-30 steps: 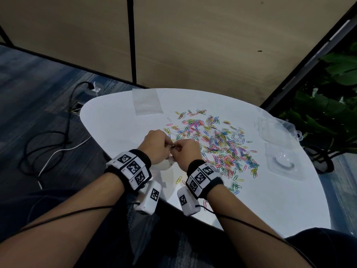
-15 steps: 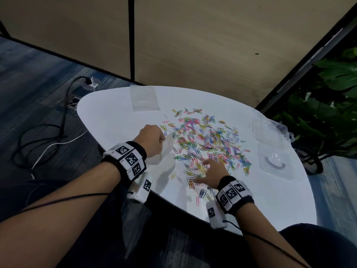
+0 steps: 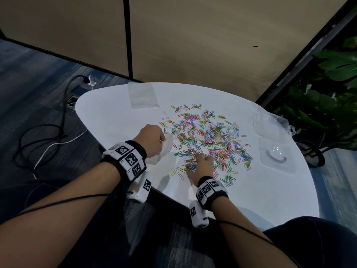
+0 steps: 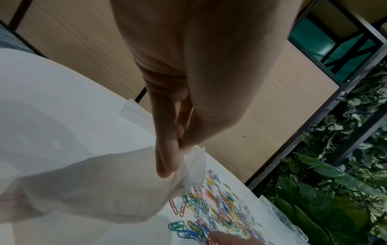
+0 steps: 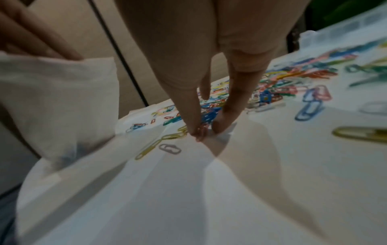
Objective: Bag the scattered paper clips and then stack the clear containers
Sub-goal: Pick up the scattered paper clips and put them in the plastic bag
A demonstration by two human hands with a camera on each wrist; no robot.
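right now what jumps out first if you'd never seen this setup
The spread of coloured paper clips across the middle of the white table. Next, the left hand holding a small clear bag at the spread's left edge, while the right hand pinches clips at its near edge.

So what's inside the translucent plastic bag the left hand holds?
Through the translucent plastic bag, pinched by the left hand, faint bluish shapes show at the bottom, probably paper clips. The cloudy film blurs them, so count and colours stay hidden.

Dim, wide-angle warped views; right wrist picture looks motion-blurred.
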